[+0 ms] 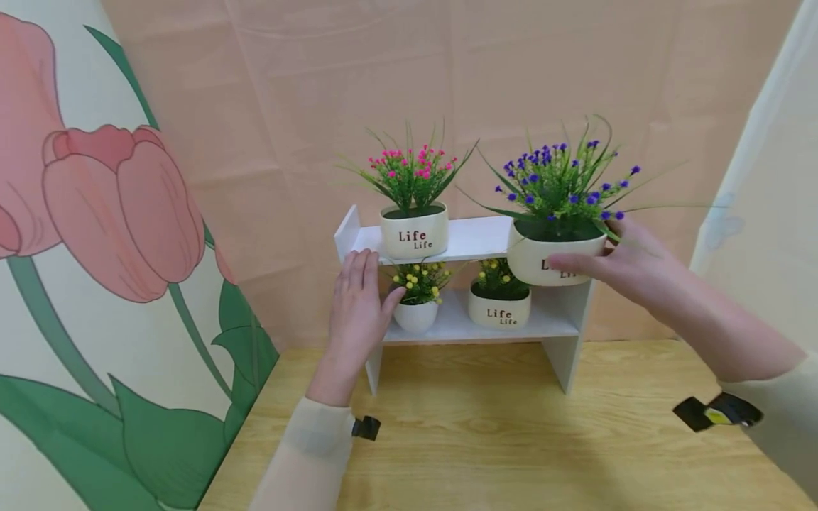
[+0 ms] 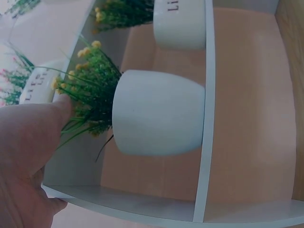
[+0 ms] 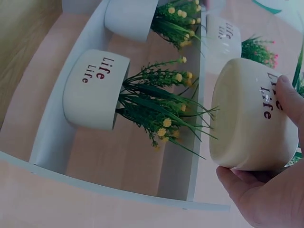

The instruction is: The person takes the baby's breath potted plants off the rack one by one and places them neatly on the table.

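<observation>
My right hand grips a white oval flower pot of purple artificial flowers, thumb across its lettered front. The pot is held up before the right end of the white shelf's top board; its underside shows in the right wrist view. My left hand rests at the shelf's upper left corner, fingers extended and thumb spread. On the top board stands a lettered pot of pink flowers. Below, a plain round pot of yellow flowers and a lettered pot of yellow flowers share the lower board.
The shelf stands on a wood-grain table against a pinkish cloth backdrop. A tulip-printed panel rises on the left, and a pale curtain-like sheet hangs on the right. Side panels support the shelf.
</observation>
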{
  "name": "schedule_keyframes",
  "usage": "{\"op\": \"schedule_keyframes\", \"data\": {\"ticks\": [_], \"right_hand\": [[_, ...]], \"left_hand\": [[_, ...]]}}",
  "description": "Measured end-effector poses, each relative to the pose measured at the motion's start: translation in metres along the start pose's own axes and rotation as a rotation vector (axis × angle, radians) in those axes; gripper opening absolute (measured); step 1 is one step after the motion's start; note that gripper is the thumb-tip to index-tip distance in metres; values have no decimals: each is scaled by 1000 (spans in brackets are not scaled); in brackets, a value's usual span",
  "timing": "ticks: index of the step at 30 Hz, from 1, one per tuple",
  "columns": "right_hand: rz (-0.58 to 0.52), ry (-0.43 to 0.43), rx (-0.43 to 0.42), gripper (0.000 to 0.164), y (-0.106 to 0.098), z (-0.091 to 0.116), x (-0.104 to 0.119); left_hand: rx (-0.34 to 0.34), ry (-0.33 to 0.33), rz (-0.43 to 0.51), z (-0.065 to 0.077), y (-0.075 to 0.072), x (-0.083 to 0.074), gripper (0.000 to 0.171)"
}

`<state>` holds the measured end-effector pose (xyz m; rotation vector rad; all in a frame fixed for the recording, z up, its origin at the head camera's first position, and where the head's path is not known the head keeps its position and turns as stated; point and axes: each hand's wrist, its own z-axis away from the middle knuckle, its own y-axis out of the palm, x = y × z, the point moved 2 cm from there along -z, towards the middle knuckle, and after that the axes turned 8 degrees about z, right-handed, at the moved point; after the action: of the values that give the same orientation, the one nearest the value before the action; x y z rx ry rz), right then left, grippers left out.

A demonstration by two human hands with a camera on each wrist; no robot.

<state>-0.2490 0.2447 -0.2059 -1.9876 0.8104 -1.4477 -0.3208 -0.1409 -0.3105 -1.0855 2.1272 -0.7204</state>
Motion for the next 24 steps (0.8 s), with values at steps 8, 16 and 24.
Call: {"op": "schedule_keyframes", "data": {"ticks": [8, 16, 24], "right_hand": [[115, 44, -16, 115, 2, 18, -7], [195, 85, -10, 115, 5, 34, -17], [239, 103, -9, 92, 11, 52, -29]], "left_hand": [[4, -4, 1, 1, -1, -1, 85], [-3, -4, 12, 2, -3, -2, 84], [3, -11, 10, 2, -2, 0, 84]]}}
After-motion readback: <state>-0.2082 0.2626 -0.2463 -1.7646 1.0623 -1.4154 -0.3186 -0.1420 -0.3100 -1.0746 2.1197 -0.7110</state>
